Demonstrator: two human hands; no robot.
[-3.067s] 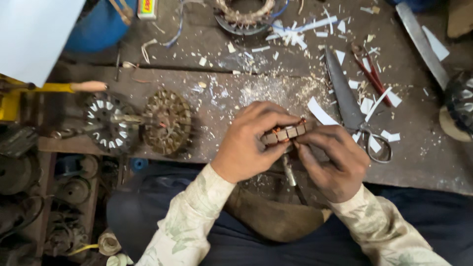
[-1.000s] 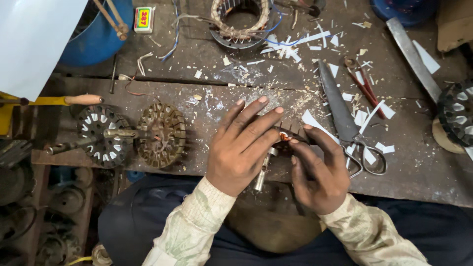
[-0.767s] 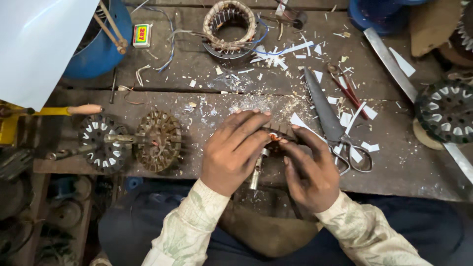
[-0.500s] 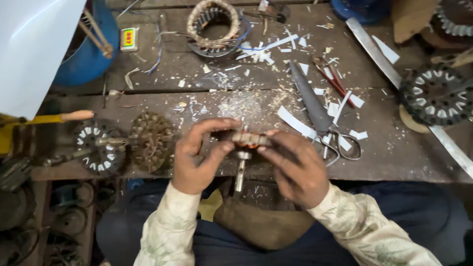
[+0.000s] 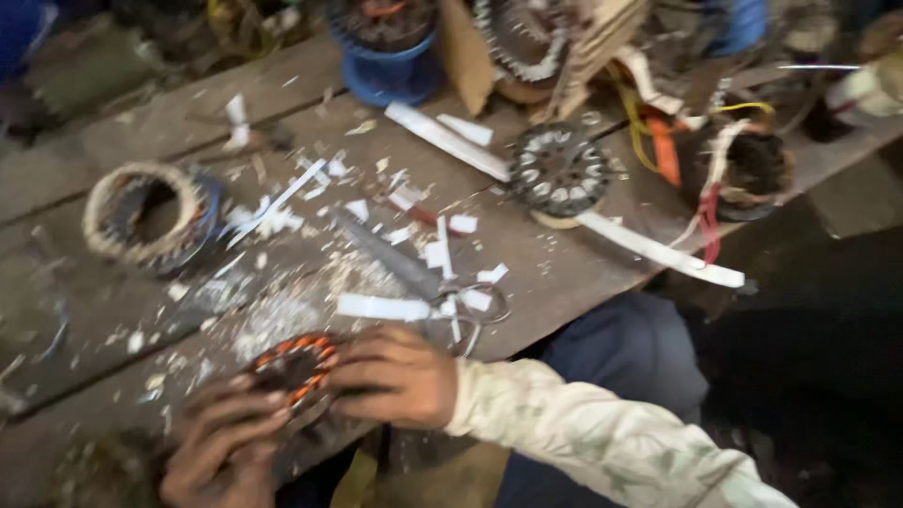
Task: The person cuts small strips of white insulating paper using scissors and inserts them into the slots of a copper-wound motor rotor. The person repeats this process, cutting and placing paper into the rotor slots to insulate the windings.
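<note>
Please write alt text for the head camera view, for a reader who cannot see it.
Two hands, left hand and right hand, hold a small round part with copper wire over a wooden bench strewn with paper scraps; scissors lie nearby. The picture is blurred.

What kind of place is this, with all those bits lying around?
Probably a small motor repair workshop. The hands hold a copper-wound coil part over a rough wooden bench. A wound stator ring, scissors and paper scraps lie on it.

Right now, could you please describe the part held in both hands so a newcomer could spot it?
At the workbench's near edge, left hand and right hand grip a small round coil. Only its windings are bright orange copper.
</note>
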